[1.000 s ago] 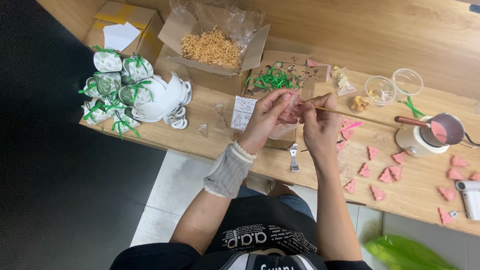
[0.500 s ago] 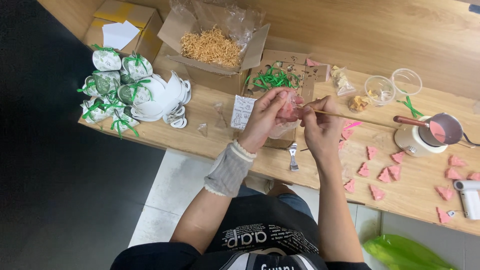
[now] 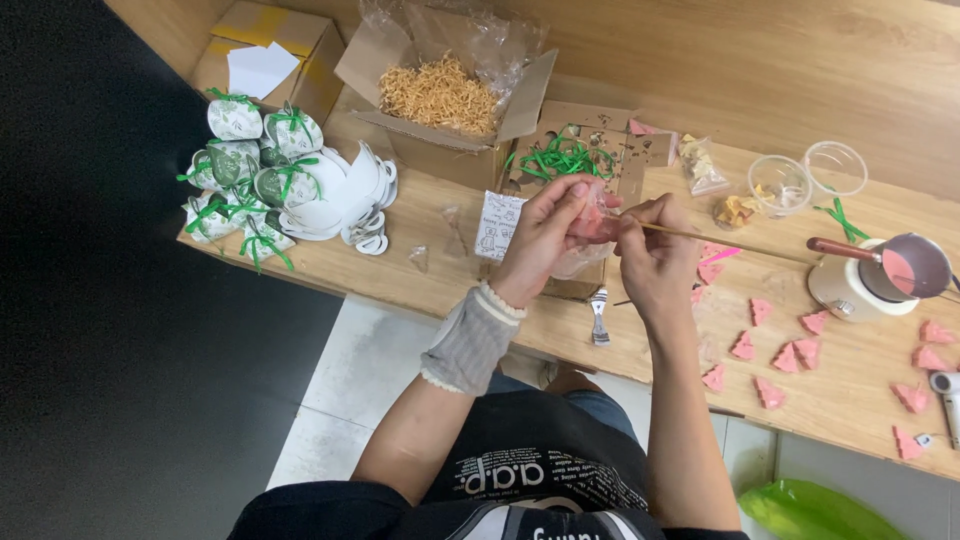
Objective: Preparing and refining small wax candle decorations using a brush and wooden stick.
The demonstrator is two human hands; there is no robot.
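Holding a small pink piece [image 3: 590, 222] in a clear plastic wrap above the wooden table [image 3: 640, 330], the left hand [image 3: 548, 232] pinches it between thumb and fingertips, a grey knitted wrist sleeve [image 3: 470, 340] below it. The right hand [image 3: 655, 250] grips a thin wooden stick [image 3: 730, 240], its near end touching the pink piece and its far end pointing toward a white melting pot [image 3: 860, 285] with a small pan of pink liquid [image 3: 915, 265] on top. Both hands are closed on what they hold, just beside each other over the table's near edge. Scattered on the table to the right lie many pink triangular pieces [image 3: 790, 355]. A metal clip [image 3: 599, 315] rests under the hands, next to a printed white card [image 3: 497, 225]. Behind the hands sits a flat cardboard tray with green ribbon [image 3: 565, 158], and beside it an open cardboard box of straw-coloured shredded filler [image 3: 440, 95]. At the far left, white gift pouches tied with green ribbon [image 3: 245, 170] are clustered next to a stack of flat white cutouts [image 3: 350, 195]. Two clear plastic cups [image 3: 805, 180] stand near the wall
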